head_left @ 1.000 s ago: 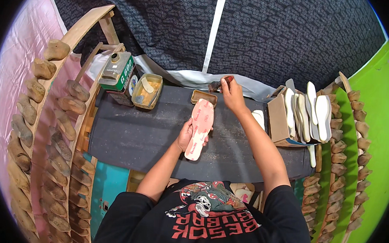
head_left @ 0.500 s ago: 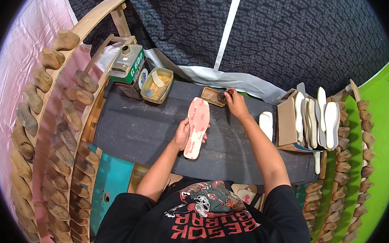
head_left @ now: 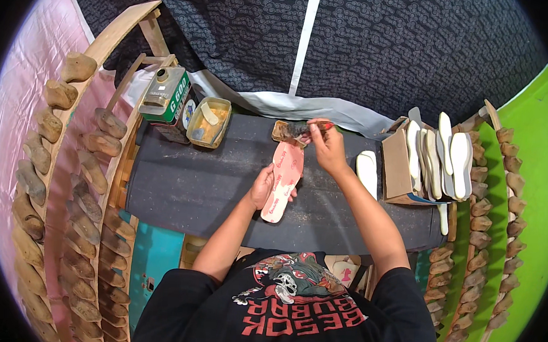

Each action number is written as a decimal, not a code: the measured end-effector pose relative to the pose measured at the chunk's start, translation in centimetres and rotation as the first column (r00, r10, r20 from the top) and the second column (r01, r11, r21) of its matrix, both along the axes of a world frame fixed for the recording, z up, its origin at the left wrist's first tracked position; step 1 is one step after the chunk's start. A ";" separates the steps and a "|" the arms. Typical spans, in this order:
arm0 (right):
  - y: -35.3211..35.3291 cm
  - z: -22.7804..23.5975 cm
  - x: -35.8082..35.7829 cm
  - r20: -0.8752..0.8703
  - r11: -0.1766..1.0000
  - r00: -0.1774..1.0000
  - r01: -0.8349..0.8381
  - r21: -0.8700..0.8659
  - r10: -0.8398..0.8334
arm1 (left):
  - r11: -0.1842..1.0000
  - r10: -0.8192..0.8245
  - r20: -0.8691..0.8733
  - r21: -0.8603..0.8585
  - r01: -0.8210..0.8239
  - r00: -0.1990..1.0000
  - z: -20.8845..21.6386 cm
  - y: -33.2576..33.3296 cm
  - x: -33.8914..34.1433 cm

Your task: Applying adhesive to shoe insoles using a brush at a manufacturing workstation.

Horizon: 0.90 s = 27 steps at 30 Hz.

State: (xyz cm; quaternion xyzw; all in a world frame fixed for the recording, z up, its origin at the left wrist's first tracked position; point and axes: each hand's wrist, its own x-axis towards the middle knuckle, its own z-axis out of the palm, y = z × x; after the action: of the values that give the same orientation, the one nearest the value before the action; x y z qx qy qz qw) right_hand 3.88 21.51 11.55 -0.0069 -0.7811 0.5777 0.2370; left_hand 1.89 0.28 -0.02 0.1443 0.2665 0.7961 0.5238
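Observation:
My left hand [head_left: 263, 188] is closed around the edges of a pink-and-cream insole [head_left: 282, 182], held tilted over the dark table with its printed face up. In my right hand [head_left: 329, 148] is a brush [head_left: 298, 130] with dark bristles and a bit of red handle showing between the fingers. Its bristles lie over a small brown tray [head_left: 278, 132], close to the insole's far end. Whether they touch the insole I cannot tell.
On the table [head_left: 180, 191] stand a green-and-white metal can [head_left: 168, 100] and a glue-stained container [head_left: 217, 136] at left. A white insole [head_left: 367, 171] lies beside a cardboard box [head_left: 396, 168] of insoles. Wooden shoe lasts [head_left: 37, 145] line racks on both sides.
My right hand has raised the brush from the small tray and turned it, so the bristles now point left above the insole's far end. The insole has tilted slightly. The whole view has shifted a little.

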 end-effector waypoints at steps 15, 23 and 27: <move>-1.0 1.1 2.1 -0.109 0.968 0.990 0.113 0.224 -0.090 | 0.998 -0.021 0.018 0.054 0.020 1.000 0.8 0.7 0.0; -1.6 1.1 2.2 -0.114 0.937 0.984 0.163 0.307 -0.134 | 0.996 -0.043 0.050 0.075 0.040 0.998 0.4 0.8 -0.2; -1.2 1.1 1.8 -0.115 0.951 0.981 0.181 0.249 -0.157 | 0.998 -0.024 0.044 0.057 0.021 0.999 0.5 0.9 0.0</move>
State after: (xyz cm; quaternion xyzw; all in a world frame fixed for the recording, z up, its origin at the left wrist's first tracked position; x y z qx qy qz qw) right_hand 5.71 20.30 12.67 -0.0156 -0.8341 0.4483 0.3209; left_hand 1.91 1.14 0.46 0.1444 0.2307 0.8002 0.5343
